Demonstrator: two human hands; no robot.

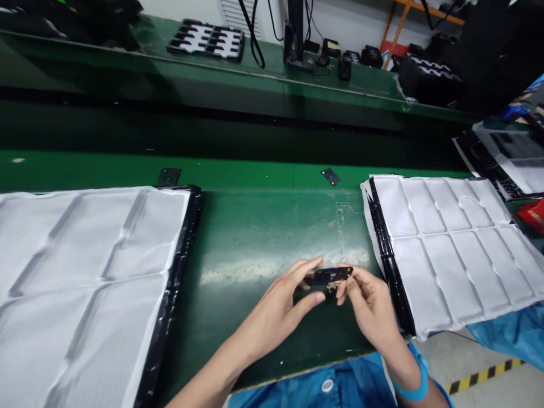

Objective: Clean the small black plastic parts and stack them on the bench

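Note:
A small black circuit board with a gold spot at its right end is held just above the green table. My right hand pinches its right end between thumb and fingers. At the left end, my left hand has its fingers curled around the board, and the thumb stands a little off below it. Several tiny beige pieces show along the board's lower edge; whether they are attached to it I cannot tell. A blue band circles my right wrist.
White-covered stacks of black trays stand at left and right. Two more dark boards lie farther back, one at left and one at right. On the rear ledge are a black-and-white tray and a monitor stand.

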